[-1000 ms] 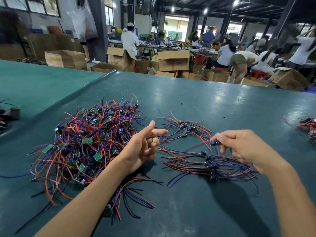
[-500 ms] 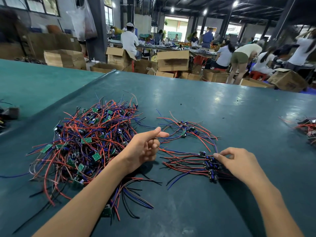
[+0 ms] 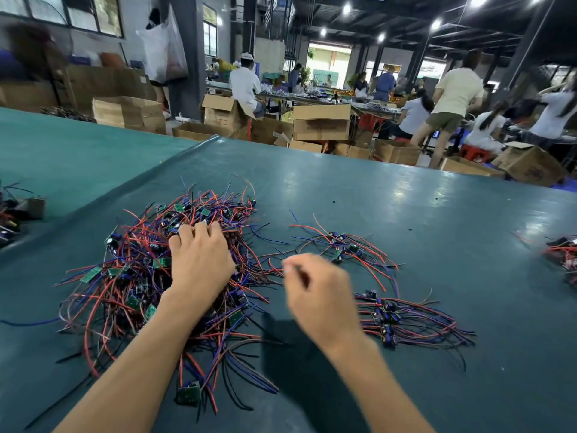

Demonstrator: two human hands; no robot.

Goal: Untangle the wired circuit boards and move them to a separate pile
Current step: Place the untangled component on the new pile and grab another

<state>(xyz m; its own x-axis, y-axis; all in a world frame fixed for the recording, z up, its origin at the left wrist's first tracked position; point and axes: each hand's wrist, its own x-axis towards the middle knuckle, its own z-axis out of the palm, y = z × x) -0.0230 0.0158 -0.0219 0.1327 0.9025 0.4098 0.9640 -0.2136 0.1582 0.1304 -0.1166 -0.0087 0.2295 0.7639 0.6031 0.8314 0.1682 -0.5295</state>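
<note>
The big tangled pile of wired circuit boards (image 3: 131,276), small green boards with red, blue and black wires, lies left of centre on the green table (image 3: 390,207). My left hand (image 3: 199,264) rests palm down on its top. The fingers bend into the wires and their tips are hidden. My right hand (image 3: 318,295) is blurred, hovering just right of the pile with loosely curled fingers and nothing visible in them. A neat separate pile of boards (image 3: 406,320) lies to its right. A looser small group (image 3: 343,248) lies behind that.
More wired parts sit at the table's right edge (image 3: 562,254) and on the neighbouring table at far left (image 3: 12,214). Beyond the far table edge stand cardboard boxes (image 3: 321,123) and several people working at benches.
My left hand turned palm down and moved left onto the tangled pile. My right hand let go of the board at the separate pile and swung left toward the tangle.
</note>
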